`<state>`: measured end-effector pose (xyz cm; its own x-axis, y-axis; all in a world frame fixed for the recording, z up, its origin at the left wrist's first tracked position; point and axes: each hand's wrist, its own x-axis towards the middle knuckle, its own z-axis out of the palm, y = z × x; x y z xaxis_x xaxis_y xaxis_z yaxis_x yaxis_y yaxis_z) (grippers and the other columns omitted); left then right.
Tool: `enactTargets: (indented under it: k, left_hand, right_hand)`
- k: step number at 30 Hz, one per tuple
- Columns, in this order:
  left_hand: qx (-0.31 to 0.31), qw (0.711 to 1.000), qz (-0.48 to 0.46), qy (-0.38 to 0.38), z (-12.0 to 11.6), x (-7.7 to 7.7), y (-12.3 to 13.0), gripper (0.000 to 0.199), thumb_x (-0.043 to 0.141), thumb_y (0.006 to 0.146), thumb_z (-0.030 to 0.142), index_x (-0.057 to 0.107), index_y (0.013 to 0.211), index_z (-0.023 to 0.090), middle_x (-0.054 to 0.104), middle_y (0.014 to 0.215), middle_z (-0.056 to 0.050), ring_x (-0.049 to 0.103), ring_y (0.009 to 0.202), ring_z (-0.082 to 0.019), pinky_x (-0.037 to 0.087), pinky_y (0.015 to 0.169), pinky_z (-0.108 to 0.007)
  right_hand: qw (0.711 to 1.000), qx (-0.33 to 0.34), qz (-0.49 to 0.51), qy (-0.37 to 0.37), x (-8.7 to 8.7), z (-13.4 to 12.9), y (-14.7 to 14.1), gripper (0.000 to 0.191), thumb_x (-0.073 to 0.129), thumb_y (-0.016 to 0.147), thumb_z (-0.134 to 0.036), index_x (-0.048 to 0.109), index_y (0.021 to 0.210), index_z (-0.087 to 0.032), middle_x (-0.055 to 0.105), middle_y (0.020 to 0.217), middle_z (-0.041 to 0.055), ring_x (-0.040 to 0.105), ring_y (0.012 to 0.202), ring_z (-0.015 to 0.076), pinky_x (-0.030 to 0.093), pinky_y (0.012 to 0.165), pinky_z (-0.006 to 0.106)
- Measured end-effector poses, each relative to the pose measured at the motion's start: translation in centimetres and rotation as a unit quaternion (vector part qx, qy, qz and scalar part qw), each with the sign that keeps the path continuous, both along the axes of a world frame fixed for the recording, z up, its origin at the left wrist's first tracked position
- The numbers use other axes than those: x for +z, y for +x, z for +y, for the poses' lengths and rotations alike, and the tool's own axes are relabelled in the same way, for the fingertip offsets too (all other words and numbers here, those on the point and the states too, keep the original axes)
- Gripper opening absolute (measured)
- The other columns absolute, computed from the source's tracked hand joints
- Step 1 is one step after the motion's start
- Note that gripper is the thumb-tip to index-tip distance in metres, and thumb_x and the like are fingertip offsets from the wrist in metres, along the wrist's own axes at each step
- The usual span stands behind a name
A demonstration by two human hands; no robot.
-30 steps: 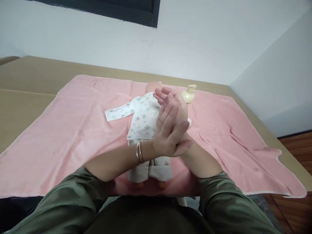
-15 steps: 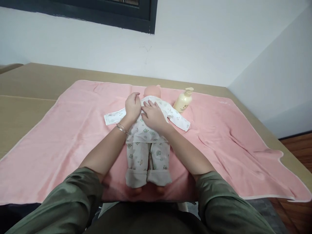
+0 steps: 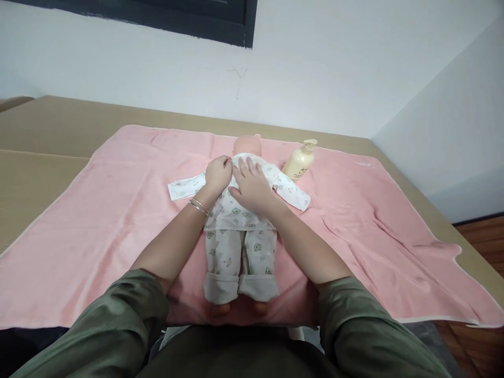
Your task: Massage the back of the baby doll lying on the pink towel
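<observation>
The baby doll (image 3: 247, 145) lay at twelve o'clock on a soft, wrinkly pink blanket (image 3: 114, 210). Your right hand (image 3: 254, 190) was flat on its thin shirt (image 3: 236, 219). Your left hand (image 3: 218, 176) curled by its shoulder, its grip hidden. The doll looked light, best held round its middle.

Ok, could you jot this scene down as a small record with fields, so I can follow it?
doll: baby doll, patterned white clothes, lying lengthwise, face hidden
left hand: curled by the doll's upper body; its grip is unclear
right hand: spread palm-down on the shirt
bracelets: thin bands, left wrist
bottle: cream pump bottle, right of the doll
underneath: pink blanket on a table
</observation>
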<state>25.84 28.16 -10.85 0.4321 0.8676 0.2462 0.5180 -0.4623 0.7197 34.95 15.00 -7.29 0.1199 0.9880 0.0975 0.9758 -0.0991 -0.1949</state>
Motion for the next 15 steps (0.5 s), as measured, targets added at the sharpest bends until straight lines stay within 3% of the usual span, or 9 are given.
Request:
enactTargets:
  k: [2, 3, 6, 9, 12, 15]
  left_hand:
    - [-0.001, 1.0, -0.004, 0.0, 0.0, -0.1, 0.0, 0.042, 0.041, 0.103, 0.028, 0.08, 0.116, 0.019, 0.083, 0.126, -0.012, 0.074, 0.118, -0.027, 0.054, 0.107, -0.036]
    - [-0.001, 1.0, -0.006, 0.0, -0.1, -0.1, 0.0, 0.042, 0.041, 0.103, 0.028, 0.08, 0.117, 0.02, 0.083, 0.127, -0.011, 0.074, 0.119, -0.027, 0.054, 0.108, -0.036]
    - [0.009, 1.0, -0.009, -0.001, -0.4, 0.1, 0.1, 0.041, 0.041, 0.103, 0.027, 0.08, 0.116, 0.021, 0.082, 0.128, -0.011, 0.074, 0.12, -0.028, 0.054, 0.108, -0.038]
    - [0.025, 1.0, -0.003, -0.008, -0.8, 0.3, 0.2, 0.04, 0.041, 0.103, 0.026, 0.08, 0.114, 0.022, 0.082, 0.128, -0.011, 0.075, 0.12, -0.028, 0.055, 0.106, -0.038]
    - [0.026, 1.0, 0.014, -0.007, -0.8, 0.3, 0.4, 0.04, 0.042, 0.103, 0.026, 0.079, 0.115, 0.022, 0.082, 0.128, -0.011, 0.075, 0.12, -0.027, 0.055, 0.104, -0.036]
    - [0.022, 0.999, 0.026, 0.0, -0.6, 0.3, 0.4, 0.042, 0.04, 0.103, 0.026, 0.079, 0.118, 0.022, 0.082, 0.128, -0.011, 0.074, 0.121, -0.026, 0.055, 0.105, -0.035]
  right_hand:
    - [0.998, 0.062, 0.013, 0.007, -0.1, 0.4, 0.9, 0.067, 0.046, 0.109, -0.035, 0.042, 0.171, -0.011, 0.03, 0.181, 0.0137, 0.018, 0.174, 0.033, 0.007, 0.143, 0.058]
    - [0.998, 0.058, 0.029, 0.012, -0.1, 0.8, 1.8, 0.064, 0.043, 0.109, -0.034, 0.044, 0.17, -0.014, 0.034, 0.18, 0.0114, 0.021, 0.173, 0.0313, 0.009, 0.143, 0.058]
    - [0.995, -0.059, 0.071, 0.036, -0.1, 1.5, 4.2, 0.065, 0.039, 0.111, -0.041, 0.046, 0.168, -0.011, 0.039, 0.177, 0.0159, 0.033, 0.168, 0.0345, 0.024, 0.139, 0.059]
    - [0.986, -0.154, 0.057, 0.029, 0.0, 1.3, 3.2, 0.073, 0.039, 0.111, -0.044, 0.04, 0.167, 0.001, 0.042, 0.173, 0.028, 0.039, 0.163, 0.0424, 0.032, 0.134, 0.061]
    - [0.994, -0.109, 0.002, 0.022, 0.0, 0.5, 0.0, 0.069, 0.04, 0.109, -0.034, 0.04, 0.17, -0.003, 0.032, 0.178, 0.0262, 0.028, 0.168, 0.0454, 0.023, 0.136, 0.068]
    - [1.0, -0.012, -0.007, 0.018, 0.1, 0.5, -1.0, 0.066, 0.04, 0.107, -0.027, 0.041, 0.171, -0.009, 0.032, 0.18, 0.0167, 0.024, 0.172, 0.0366, 0.011, 0.14, 0.069]
